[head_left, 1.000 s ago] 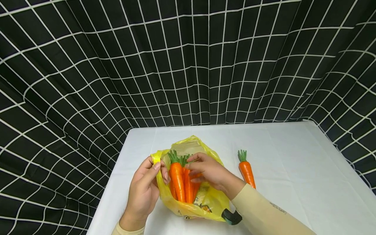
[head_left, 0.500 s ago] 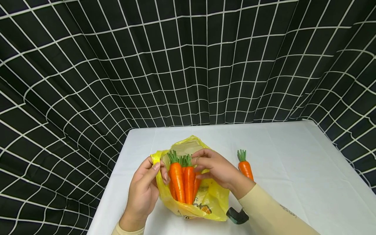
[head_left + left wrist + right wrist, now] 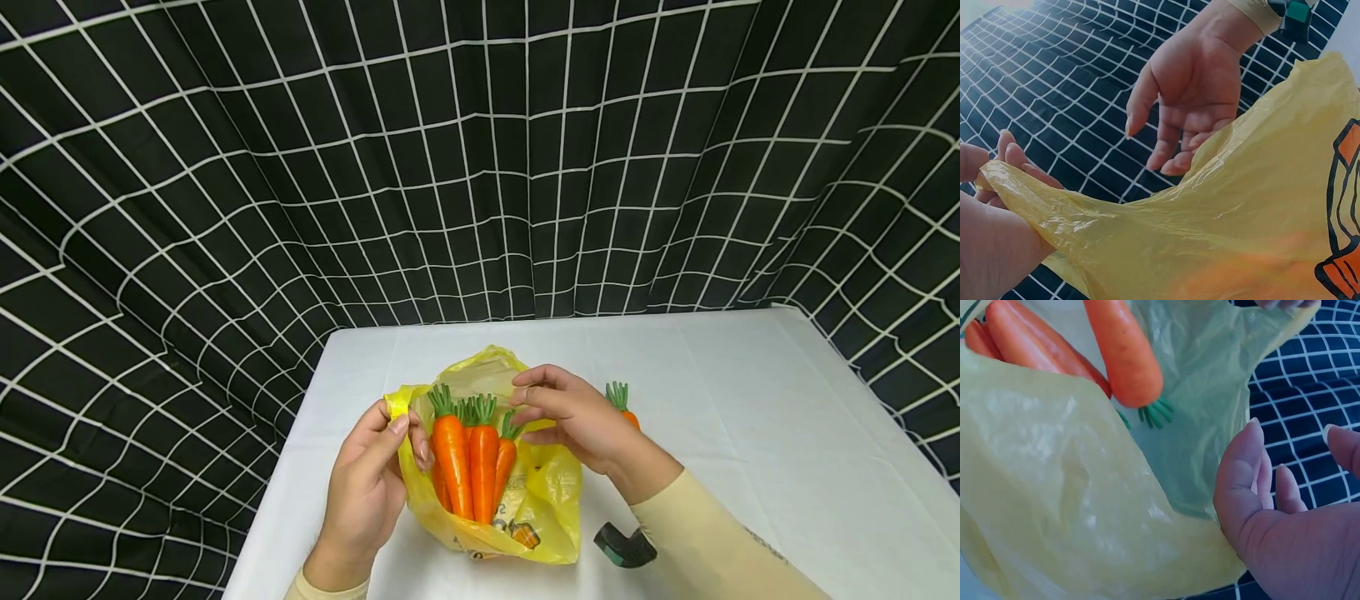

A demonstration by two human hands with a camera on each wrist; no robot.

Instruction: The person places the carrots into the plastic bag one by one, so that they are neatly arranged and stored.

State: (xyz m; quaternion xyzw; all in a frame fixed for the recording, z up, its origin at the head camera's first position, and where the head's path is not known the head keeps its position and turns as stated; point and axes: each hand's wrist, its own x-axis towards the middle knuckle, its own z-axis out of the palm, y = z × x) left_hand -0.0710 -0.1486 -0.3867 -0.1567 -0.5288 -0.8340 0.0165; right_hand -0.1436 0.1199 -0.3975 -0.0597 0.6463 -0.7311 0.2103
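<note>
A yellow plastic bag (image 3: pixel 551 504) lies with its mouth open in the head view. Its left handle is pinched between the thumb and fingers of my left hand (image 3: pixel 369 479). Several orange carrots with green tops lean together inside; one carrot (image 3: pixel 452 467) is at the left, another (image 3: pixel 484 471) beside it, and a smaller carrot (image 3: pixel 506 458) at the right. My right hand (image 3: pixel 576 421) is by the bag's right rim, fingers loosely bent and holding nothing. In the right wrist view, its thumb (image 3: pixel 1238 472) is against or very close to the bag's edge; contact is unclear.
Another carrot (image 3: pixel 619 398) lies on the white table (image 3: pixel 750 400) right of the bag, mostly hidden behind my right hand and forearm. A black piece with a green patch (image 3: pixel 625 546) sits at my right sleeve. Black curtains with a white grid (image 3: pixel 480 167) surround the table.
My right hand has drawn away from the carrots to the right, uncovering the small right-hand carrot and covering more of the loose one. My left hand and the bag's left handle stay put.
</note>
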